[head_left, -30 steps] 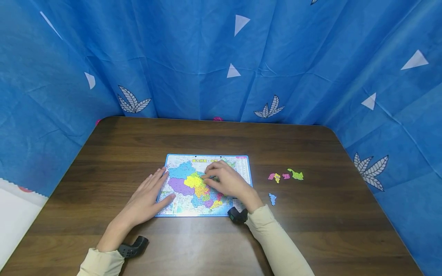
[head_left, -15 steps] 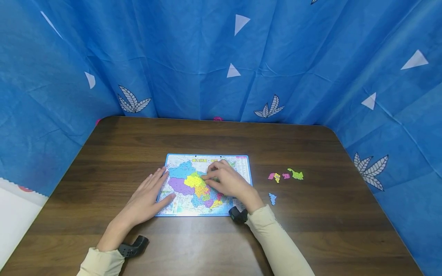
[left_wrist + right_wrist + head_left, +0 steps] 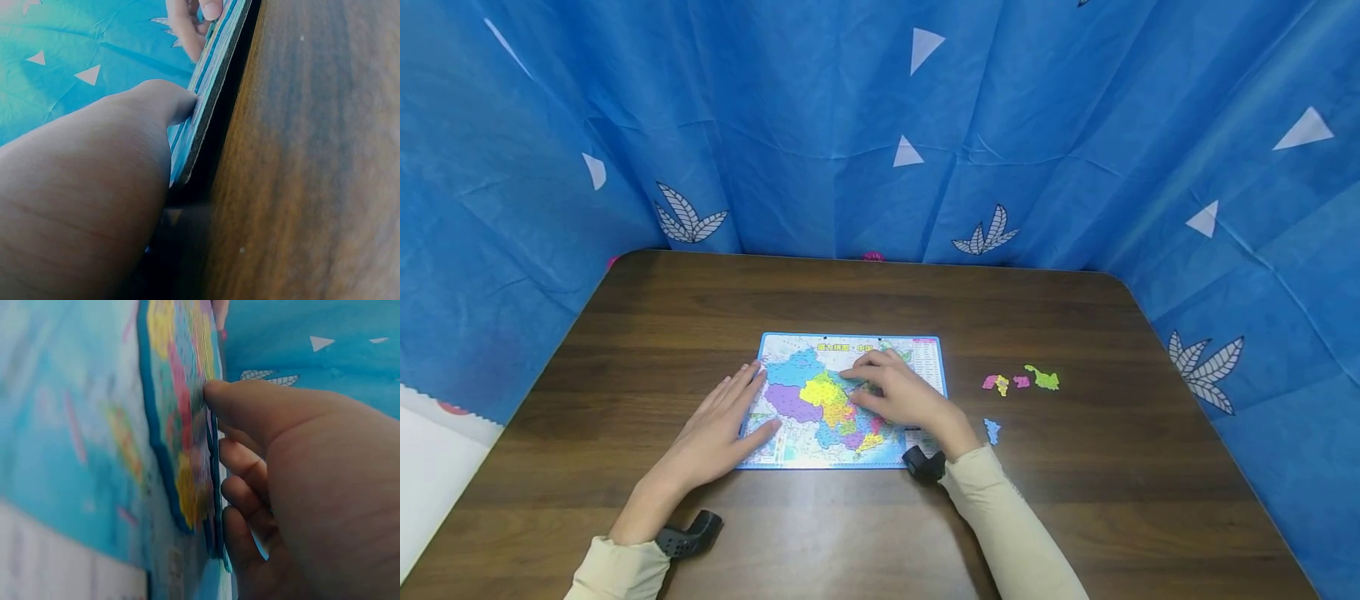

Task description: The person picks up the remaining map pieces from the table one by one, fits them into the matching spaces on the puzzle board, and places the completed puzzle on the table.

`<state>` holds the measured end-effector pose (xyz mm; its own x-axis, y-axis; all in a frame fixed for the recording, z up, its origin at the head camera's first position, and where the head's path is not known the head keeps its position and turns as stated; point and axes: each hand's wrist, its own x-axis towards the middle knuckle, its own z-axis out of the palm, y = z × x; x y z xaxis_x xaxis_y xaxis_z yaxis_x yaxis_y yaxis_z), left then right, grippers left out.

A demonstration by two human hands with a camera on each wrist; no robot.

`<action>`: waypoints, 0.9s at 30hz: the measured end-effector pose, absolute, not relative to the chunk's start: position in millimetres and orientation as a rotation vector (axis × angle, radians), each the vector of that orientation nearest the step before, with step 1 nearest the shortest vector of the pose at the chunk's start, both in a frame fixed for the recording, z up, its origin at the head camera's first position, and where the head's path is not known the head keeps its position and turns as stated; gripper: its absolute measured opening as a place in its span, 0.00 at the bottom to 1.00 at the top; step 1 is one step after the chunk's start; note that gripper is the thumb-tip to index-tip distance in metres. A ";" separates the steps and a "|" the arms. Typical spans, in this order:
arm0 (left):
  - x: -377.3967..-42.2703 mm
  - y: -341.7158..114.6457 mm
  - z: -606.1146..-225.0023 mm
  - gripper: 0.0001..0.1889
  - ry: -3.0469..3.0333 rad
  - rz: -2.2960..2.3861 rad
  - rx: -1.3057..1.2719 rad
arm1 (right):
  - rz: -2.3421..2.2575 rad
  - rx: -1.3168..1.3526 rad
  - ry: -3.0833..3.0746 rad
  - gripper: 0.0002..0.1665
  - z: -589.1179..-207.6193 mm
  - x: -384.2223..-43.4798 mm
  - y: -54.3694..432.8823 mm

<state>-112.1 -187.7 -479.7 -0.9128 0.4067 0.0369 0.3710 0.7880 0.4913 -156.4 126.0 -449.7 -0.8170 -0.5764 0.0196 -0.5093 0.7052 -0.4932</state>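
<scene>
A map puzzle board (image 3: 808,458) with a blue border lies on the table, many coloured pieces joined on it. My left hand (image 3: 711,433) rests on the board's left edge with fingers straight and thumb spread. In the left wrist view, the thumb (image 3: 178,106) touches the board's edge. Over the middle-right of the map, my right hand (image 3: 898,392) touches the pieces, index finger and thumb apart. The right wrist view has the right thumb (image 3: 231,403) against the map surface and the other fingers bent beyond the raised pieces. Part of the map is hidden under this hand.
Right of the board lie several loose puzzle pieces: a green piece (image 3: 1045,379), pink pieces (image 3: 1021,382), a yellow piece (image 3: 1002,385) and a blue piece (image 3: 992,431). A blue curtain (image 3: 820,125) hangs behind the wooden table (image 3: 1112,467).
The right index finger and thumb, close together before, have spread apart on the map, and the right wrist has shifted slightly right. The left hand has stayed in place.
</scene>
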 end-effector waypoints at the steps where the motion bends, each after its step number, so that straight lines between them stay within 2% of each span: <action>1: -111.8 -187.9 -479.6 0.45 2.904 0.776 0.633 | -0.753 -0.890 2.768 0.26 -450.9 -156.8 125.5; 7: -111.7 -187.9 -479.9 0.45 2.904 0.779 0.637 | -0.855 -0.908 2.723 0.24 -455.2 -157.5 121.6; 15: -112.6 -188.2 -479.0 0.45 2.899 0.769 0.632 | -0.920 -0.864 2.687 0.27 -455.8 -156.3 118.3; 27: -112.9 -187.3 -477.5 0.45 2.901 0.763 0.637 | -0.981 -0.869 2.665 0.23 -460.3 -160.5 121.8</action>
<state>-112.9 -187.3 -477.5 -0.9110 0.4112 0.0322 0.3738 0.7900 0.4859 -160.5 121.8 -460.3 -0.8152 -0.5778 0.0388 -0.4650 0.6132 -0.6385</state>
